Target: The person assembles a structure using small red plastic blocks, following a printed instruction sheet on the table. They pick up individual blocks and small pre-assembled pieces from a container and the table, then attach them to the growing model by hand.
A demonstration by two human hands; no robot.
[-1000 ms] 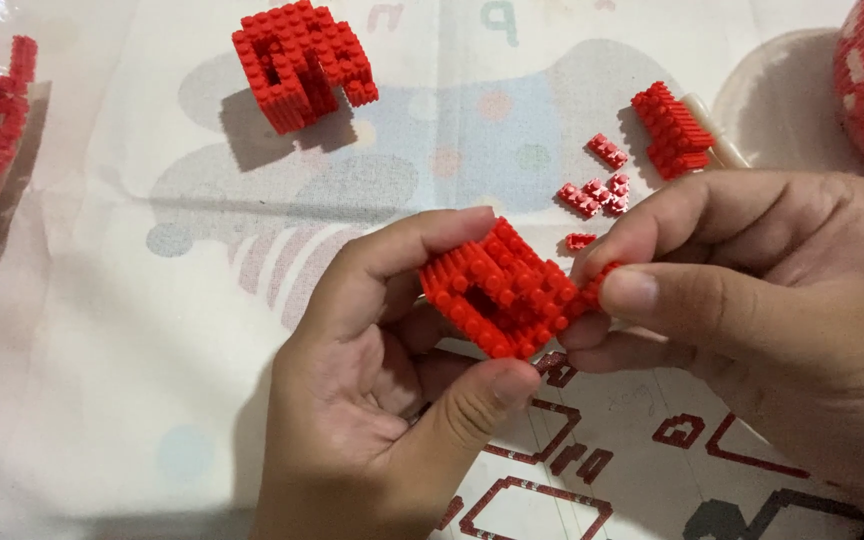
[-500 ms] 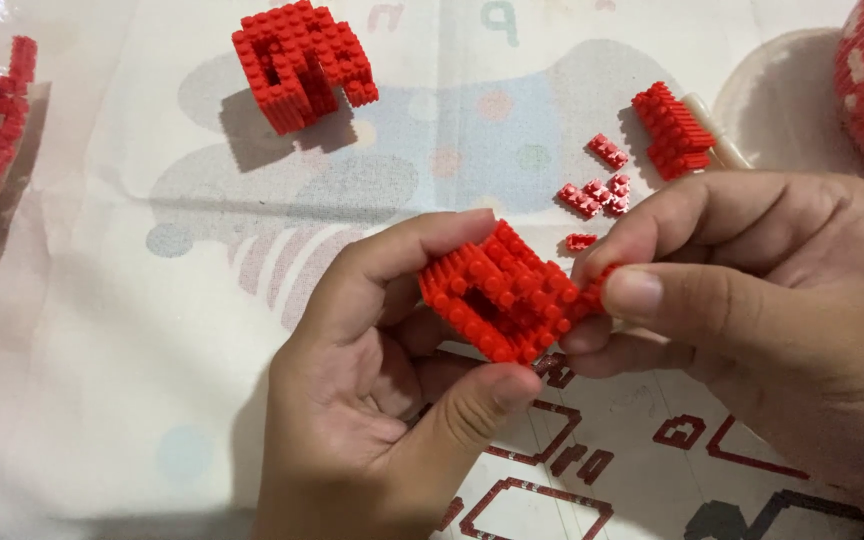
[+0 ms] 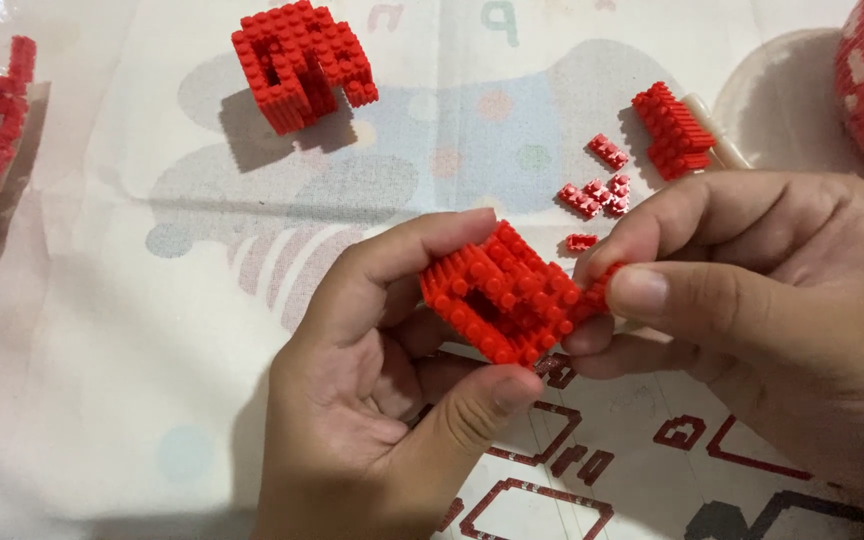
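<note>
The left hand (image 3: 382, 400) grips the block (image 3: 507, 292); the right hand (image 3: 752, 300) pinches its 3 o'clock edge. Nothing is moved since a second ago; pressing continues.

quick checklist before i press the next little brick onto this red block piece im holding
1. Red studded brick assembly steady in left hand: ok, thumb below, fingers behind.
2. Right hand grip on the assembly's right edge: ok, thumb and forefinger pinch it.
3. Small brick seated flush under the right fingertips: cannot tell, they cover it.
4. Spare loose red bricks within reach on the printed cloth: ok.
5. Second red brick build out of the way: ok, lies far above.
</note>
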